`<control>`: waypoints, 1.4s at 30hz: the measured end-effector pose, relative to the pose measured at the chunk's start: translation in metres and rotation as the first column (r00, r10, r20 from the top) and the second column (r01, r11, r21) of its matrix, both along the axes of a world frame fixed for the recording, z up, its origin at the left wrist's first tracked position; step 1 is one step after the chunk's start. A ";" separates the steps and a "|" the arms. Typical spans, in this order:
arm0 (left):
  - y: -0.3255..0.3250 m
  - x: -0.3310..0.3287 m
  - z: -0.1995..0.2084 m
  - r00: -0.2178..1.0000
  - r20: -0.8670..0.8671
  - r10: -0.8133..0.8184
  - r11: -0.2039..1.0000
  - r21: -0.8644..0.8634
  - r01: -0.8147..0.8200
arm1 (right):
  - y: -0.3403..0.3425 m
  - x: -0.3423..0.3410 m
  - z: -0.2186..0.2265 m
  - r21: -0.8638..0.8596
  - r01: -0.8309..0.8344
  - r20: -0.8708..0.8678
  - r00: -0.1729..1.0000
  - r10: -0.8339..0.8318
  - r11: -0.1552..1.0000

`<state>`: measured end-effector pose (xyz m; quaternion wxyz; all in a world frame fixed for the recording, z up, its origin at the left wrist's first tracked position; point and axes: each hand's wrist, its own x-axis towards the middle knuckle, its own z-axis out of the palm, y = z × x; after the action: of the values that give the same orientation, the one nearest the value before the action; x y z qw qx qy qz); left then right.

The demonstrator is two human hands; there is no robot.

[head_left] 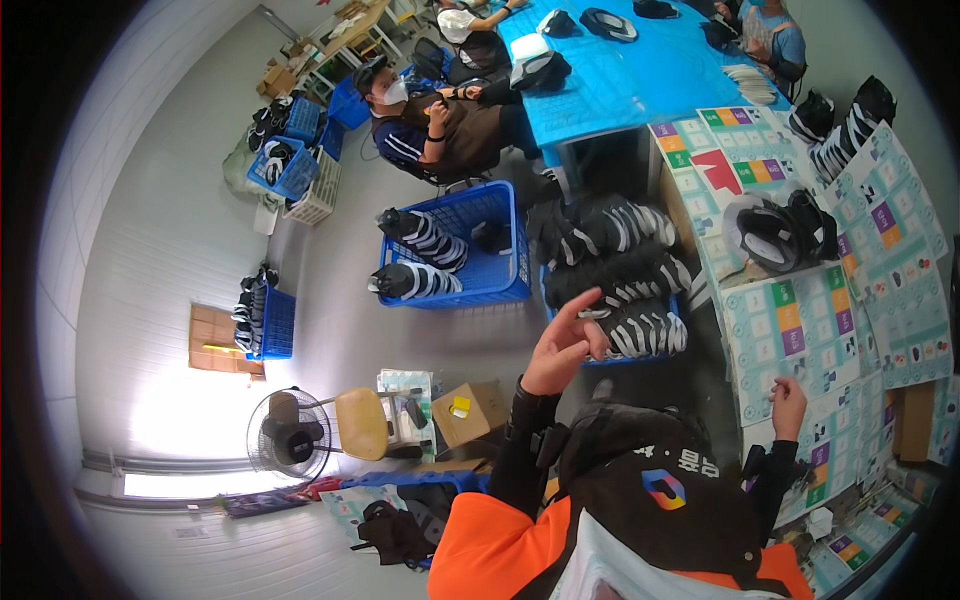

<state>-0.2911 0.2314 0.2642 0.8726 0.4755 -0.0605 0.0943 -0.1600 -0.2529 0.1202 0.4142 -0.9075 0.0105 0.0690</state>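
My left hand is raised in front of me, its index finger stretched out and the thumb apart, with nothing in it. Just beyond it, a blue crate holds stacked black-and-white shoe uppers; the hand overlaps their near edge in the picture, so touch cannot be judged. My right hand hovers by the near part of the paper-covered table, fingers loosely bent and apart, holding nothing visible. Farther along that table sits a pair of black shoe uppers with light linings.
Another blue crate on the floor holds two stacks of uppers. A seated masked person works beside a blue-covered table, with other people around it. A fan, a stool and a cardboard box stand at left.
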 end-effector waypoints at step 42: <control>-0.006 -0.023 0.022 0.974 -0.031 0.223 0.948 0.238 -0.209 | 0.009 0.005 -0.009 0.040 -0.038 -0.008 0.999 0.039 0.998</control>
<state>-0.3145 0.2257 0.2865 0.7964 0.5809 0.0063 0.1679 -0.1552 -0.2437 0.1116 0.4307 -0.8988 -0.0065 0.0810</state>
